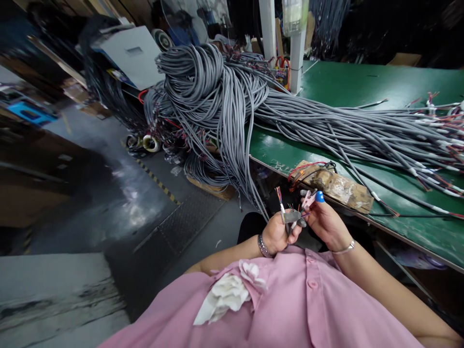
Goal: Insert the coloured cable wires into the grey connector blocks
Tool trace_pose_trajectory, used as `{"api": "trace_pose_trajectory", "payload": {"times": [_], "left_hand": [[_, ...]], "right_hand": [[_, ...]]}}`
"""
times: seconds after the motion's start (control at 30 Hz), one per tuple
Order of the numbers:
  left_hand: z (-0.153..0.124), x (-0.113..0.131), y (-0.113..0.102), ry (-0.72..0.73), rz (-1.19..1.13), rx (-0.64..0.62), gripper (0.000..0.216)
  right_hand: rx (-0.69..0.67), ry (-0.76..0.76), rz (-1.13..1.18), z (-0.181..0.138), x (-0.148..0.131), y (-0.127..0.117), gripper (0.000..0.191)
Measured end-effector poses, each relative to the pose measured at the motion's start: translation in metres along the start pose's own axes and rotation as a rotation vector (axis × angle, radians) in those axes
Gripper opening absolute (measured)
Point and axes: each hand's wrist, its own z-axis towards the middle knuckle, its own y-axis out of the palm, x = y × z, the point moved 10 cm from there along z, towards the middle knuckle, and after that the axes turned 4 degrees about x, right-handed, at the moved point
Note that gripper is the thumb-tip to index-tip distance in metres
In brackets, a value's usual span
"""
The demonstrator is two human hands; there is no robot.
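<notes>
In front of my chest, my left hand (277,234) is closed around the stripped end of a cable (282,210). Thin coloured wires fan out above its white wrap, and a second wire end shows beside it. Dark grey coverings sit on some of my fingers. Close by on the right, my right hand (326,224) pinches a small pink clip-like piece (308,199) against fine wires, with a blue cover (319,196) on the thumb tip. The exact contact between piece and wires is too small to make out.
Long grey cables (340,121) run across the green table (366,79), heaped into a thick coil (195,72) hanging over its left edge. A taped cardboard-like block (340,188) with red and black leads lies at the near edge. A white post (296,63) stands behind.
</notes>
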Motion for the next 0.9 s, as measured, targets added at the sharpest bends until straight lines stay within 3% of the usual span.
{"api": "trace_pose_trajectory", "payload": {"times": [0.33, 0.53, 0.77, 0.9], "left_hand": [[-0.01, 0.011, -0.002, 0.191, 0.29, 0.024, 0.033], [-0.02, 0.01, 0.005, 0.159, 0.383, -0.01, 0.042], [-0.016, 0.002, -0.008, 0.1, 0.411, 0.037, 0.04], [-0.015, -0.003, -0.011, 0.068, 0.468, 0.044, 0.038]], "right_hand": [[-0.111, 0.1, 0.013, -0.01, 0.0, 0.012, 0.042], [-0.149, 0.132, -0.02, -0.017, 0.001, 0.011, 0.041], [-0.283, 0.207, -0.174, -0.031, 0.017, 0.005, 0.017], [-0.279, 0.206, -0.21, -0.031, 0.017, 0.005, 0.015]]}}
